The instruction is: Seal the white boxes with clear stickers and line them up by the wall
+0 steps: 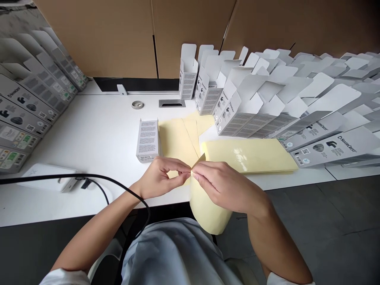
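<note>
Both hands meet in front of me at the table's near edge, over a yellow sheet (209, 209) that looks like sticker backing paper. My right hand (222, 182) pinches its upper edge; a folded corner sticks up above the fingers, and the rest curls down past the table edge. My left hand (164, 176) is closed in a pinch at the same edge, its thumb and fingertips touching the sheet. Whether a clear sticker lies between the fingertips is too small to see. Just beyond my left hand stands a grey-white printed carton (148, 138), its lower part near my knuckles.
A stack of glossy yellow sheets (252, 154) lies at the right, more yellow sheets (178, 136) behind my hands. Rows of open-flapped cartons (246, 114) fill the right; further cartons (26, 103) stand left. A tape roll (137, 105), a white power bank (47, 176) and a black cable (103, 178) are also there.
</note>
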Demonstrator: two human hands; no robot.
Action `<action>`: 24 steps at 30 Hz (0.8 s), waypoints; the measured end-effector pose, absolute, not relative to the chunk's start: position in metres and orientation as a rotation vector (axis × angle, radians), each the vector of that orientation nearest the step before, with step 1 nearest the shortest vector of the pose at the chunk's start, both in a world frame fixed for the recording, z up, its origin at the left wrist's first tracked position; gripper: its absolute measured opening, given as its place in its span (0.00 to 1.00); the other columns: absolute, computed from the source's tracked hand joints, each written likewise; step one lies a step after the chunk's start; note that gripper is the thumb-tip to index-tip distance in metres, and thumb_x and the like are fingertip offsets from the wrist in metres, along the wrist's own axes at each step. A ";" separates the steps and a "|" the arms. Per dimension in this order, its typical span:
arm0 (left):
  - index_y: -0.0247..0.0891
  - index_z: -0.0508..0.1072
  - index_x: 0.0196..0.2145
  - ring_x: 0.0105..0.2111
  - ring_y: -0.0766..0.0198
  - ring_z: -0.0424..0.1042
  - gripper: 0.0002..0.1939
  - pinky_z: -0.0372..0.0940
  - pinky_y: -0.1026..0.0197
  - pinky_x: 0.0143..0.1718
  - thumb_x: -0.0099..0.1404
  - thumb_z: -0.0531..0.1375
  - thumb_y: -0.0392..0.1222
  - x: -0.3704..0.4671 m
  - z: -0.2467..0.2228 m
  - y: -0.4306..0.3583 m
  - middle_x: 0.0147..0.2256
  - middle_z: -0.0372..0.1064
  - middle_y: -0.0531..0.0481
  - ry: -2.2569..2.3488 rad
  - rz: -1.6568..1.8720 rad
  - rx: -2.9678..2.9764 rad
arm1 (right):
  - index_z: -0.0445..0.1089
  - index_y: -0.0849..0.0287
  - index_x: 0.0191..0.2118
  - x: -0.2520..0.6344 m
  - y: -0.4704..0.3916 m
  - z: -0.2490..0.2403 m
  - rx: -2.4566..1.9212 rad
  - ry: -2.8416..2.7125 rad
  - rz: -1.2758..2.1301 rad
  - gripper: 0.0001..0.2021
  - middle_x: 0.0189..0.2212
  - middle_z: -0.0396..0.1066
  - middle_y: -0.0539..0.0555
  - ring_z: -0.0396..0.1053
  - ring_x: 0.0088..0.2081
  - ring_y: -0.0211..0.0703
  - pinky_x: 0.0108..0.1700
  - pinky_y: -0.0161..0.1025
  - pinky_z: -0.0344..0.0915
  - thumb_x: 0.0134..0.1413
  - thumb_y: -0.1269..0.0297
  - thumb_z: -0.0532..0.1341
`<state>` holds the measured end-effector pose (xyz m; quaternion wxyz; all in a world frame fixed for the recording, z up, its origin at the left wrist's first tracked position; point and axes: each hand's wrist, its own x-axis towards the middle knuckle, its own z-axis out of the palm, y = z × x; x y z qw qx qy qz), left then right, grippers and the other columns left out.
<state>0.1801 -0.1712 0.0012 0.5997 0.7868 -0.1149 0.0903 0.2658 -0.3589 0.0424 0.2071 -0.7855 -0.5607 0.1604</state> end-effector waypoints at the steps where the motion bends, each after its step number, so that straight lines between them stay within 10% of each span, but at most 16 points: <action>1: 0.36 0.83 0.36 0.33 0.63 0.78 0.08 0.71 0.66 0.34 0.64 0.62 0.33 0.181 0.003 -0.171 0.35 0.80 0.44 -0.268 0.209 1.826 | 0.55 0.57 0.28 0.266 -0.358 0.044 -2.197 -1.555 0.442 0.12 0.26 0.62 0.49 0.60 0.27 0.38 0.30 0.37 0.53 0.63 0.77 0.50; 24: 0.36 0.83 0.35 0.32 0.61 0.77 0.09 0.69 0.63 0.33 0.65 0.61 0.38 0.183 0.032 -0.152 0.33 0.80 0.44 -0.209 0.323 1.921 | 0.53 0.57 0.27 0.270 -0.333 0.063 -2.146 -1.492 0.316 0.13 0.25 0.60 0.47 0.56 0.26 0.36 0.28 0.36 0.51 0.66 0.72 0.49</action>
